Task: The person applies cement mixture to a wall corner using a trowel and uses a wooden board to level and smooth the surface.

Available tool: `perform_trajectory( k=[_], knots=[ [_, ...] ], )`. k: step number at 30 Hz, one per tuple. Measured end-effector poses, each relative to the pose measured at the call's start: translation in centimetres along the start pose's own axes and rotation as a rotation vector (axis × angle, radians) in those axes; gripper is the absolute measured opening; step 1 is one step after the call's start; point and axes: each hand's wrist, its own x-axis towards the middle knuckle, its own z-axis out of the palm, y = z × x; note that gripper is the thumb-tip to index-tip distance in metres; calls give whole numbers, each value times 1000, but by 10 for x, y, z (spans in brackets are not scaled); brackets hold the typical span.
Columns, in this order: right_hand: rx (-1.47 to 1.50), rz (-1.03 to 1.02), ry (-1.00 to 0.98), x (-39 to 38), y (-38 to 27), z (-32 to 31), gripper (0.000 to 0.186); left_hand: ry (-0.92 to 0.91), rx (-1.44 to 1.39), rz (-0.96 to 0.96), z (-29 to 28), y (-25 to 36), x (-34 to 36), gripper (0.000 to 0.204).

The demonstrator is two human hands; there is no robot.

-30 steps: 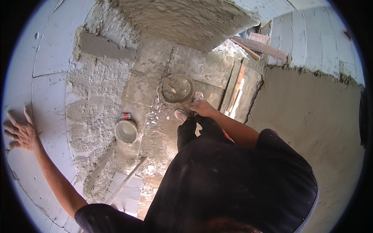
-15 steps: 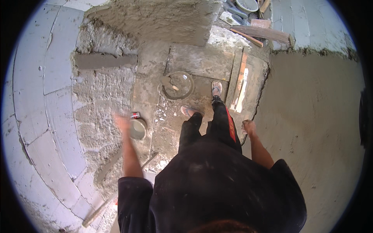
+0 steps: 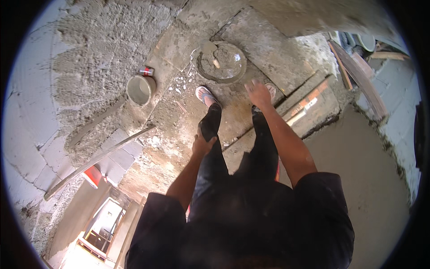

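My left hand point(image 3: 204, 144) rests against my left trouser leg point(image 3: 209, 124) near the knee, thumb apart from the fingers and no tool in it. Out in front, my right hand point(image 3: 258, 93) reaches over my right foot with its fingers stretched, somewhat blurred and holding nothing. Nearest to it is a round, shallow basin point(image 3: 244, 62) with grey mortar inside. A trowel with a wooden handle point(image 3: 217, 63) lies on that mortar, its blade pointing away from me. To the left stands a mortar-stained bucket point(image 3: 141, 89), with a small red-and-white can point(image 3: 146, 71) beside it.
A long wooden strip point(image 3: 98, 157) slants across the left side. Rough mortar point(image 3: 96, 58) covers the wall there beside pale blocks point(image 3: 33, 103). Smooth plaster point(image 3: 363, 166) spreads on the right. Bricks and boards point(image 3: 309, 102) lie past my right foot; timber planks point(image 3: 360, 78) are at far right.
My view has swung round and I am leaning lower. The right hand has come from my right side forward toward the basin. The left has moved from near the bucket to my left knee.
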Motion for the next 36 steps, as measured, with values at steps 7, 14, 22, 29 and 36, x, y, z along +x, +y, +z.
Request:
perform_trajectory(
  k=[7,14,22,29,36],
  knots=[
    [-3,24,-38,200,-78,133,39,218,80,-177,7,-13,30,76],
    [-33,-127,387,221,-90,189,29,187,-98,-91,-27,-37,53,65],
    [-334,36,-143,86,-97,89,50,75,-134,-43,-28,-67,56,68],
    [-659,-209,-170,88,30,66,24,100,-132,-13,-37,-66,48,63],
    [-554,-41,-128,143,-10,140,29,94,-57,-1,-35,-70,59,61]
  ],
)
